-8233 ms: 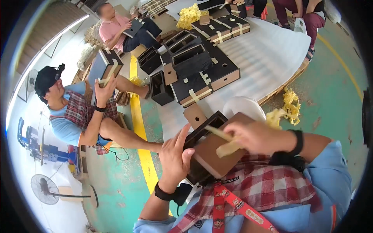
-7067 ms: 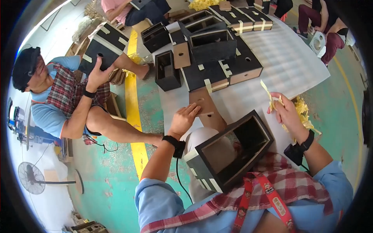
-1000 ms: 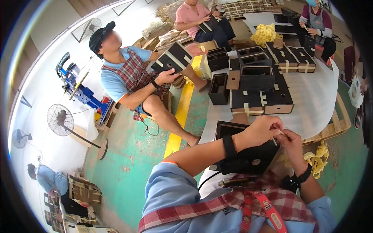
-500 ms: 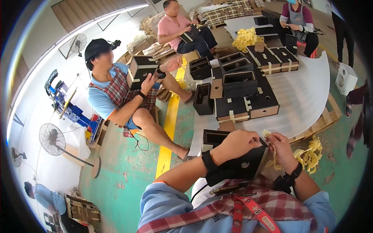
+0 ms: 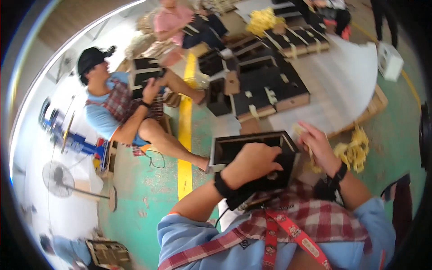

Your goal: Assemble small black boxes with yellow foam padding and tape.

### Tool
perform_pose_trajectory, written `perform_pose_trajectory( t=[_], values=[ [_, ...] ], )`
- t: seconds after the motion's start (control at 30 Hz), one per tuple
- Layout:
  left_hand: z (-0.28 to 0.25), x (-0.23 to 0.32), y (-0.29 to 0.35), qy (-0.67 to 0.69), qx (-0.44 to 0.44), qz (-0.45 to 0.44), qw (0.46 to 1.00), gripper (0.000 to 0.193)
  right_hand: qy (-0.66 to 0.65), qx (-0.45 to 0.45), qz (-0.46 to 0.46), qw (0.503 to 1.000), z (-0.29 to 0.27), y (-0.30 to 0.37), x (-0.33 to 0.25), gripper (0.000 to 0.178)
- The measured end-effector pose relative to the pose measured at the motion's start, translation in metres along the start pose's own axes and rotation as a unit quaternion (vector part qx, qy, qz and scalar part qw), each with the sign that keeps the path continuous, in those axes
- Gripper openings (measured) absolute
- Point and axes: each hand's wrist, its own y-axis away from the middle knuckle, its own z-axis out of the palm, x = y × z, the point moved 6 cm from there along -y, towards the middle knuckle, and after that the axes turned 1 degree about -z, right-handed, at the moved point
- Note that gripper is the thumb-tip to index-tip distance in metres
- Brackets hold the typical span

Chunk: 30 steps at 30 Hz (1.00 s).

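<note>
Left hand over black, rectangular, open-topped box; cannot tell its grip. Right hand beside box, grip pinching crumpled pale-yellow tape strip.

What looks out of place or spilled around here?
The tangle of yellow strips right of the right hand: it seems to lie loose on the green floor beside the pallet, like discarded scraps.

Left hand angled inward, back uppermost, right hand raised (pinching)
</note>
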Motion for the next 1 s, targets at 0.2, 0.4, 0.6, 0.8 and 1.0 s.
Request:
perform_pose_trajectory(
  t=[0.2, 0.4, 0.6, 0.8, 1.0],
  values=[
    [0.001, 0.003, 0.044, 0.060, -0.028, -0.023, 0.998, 0.033, -0.025, -0.019, 0.035, 0.999, -0.005, -0.003, 0.002, 0.022],
    [-0.004, 0.002, 0.066, 0.068, 0.005, -0.052, 0.996, 0.028, -0.021, -0.028, 0.015, 0.999, 0.003, -0.004, 0.009, 0.017],
    [-0.036, -0.029, 0.089, 0.228, 0.120, -0.147, 0.955, 0.020, -0.025, -0.025, 0.012, 0.999, -0.001, -0.008, 0.008, 0.016],
    [-0.043, -0.032, 0.089, 0.211, 0.195, -0.089, 0.954, 0.028, -0.042, -0.002, -0.063, 0.997, -0.026, -0.007, 0.009, 0.019],
    [0.003, -0.039, 0.081, 0.282, 0.040, -0.253, 0.925, 0.028, -0.104, 0.049, -0.015, 0.993, -0.014, -0.020, 0.002, 0.026]
  ],
)
